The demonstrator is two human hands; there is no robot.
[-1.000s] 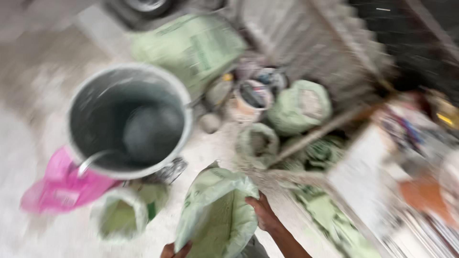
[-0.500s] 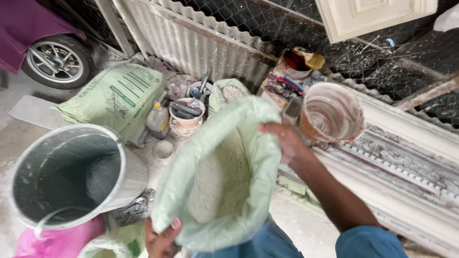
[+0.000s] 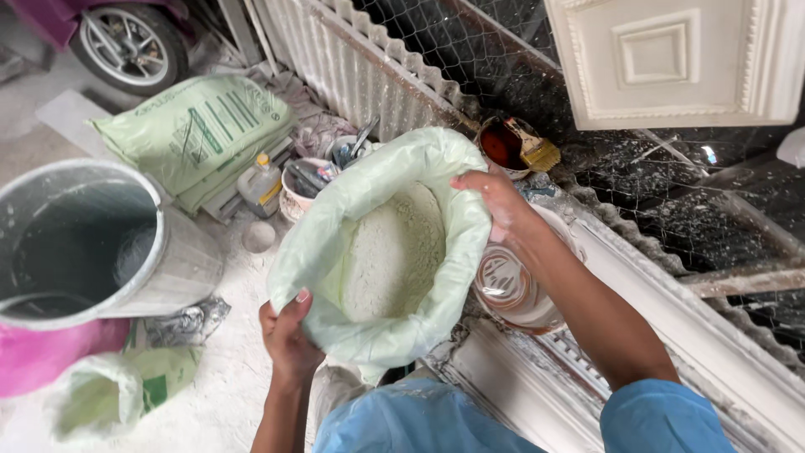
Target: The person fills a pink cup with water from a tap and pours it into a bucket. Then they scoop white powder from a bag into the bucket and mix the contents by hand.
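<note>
A dusty white floor (image 3: 226,394) beside a corrugated metal fence (image 3: 352,67), and a sack of powder held open in both hands.

The left hand (image 3: 288,335) pinches the near rim of the pale green sack (image 3: 377,252), fingers curled over the edge; the right hand (image 3: 495,201) grips the far rim the same way, so the mouth stays wide and the whitish powder (image 3: 394,252) inside shows. Just under the right wrist sits a clear plastic tub (image 3: 511,289), on a white moulded strip (image 3: 671,302). To the left stands a big grey bucket (image 3: 101,243) touching a pink basin (image 3: 50,352). A full green sack (image 3: 197,134) lies by the fence, with a jar holding a paintbrush (image 3: 537,151) nearby.
</note>
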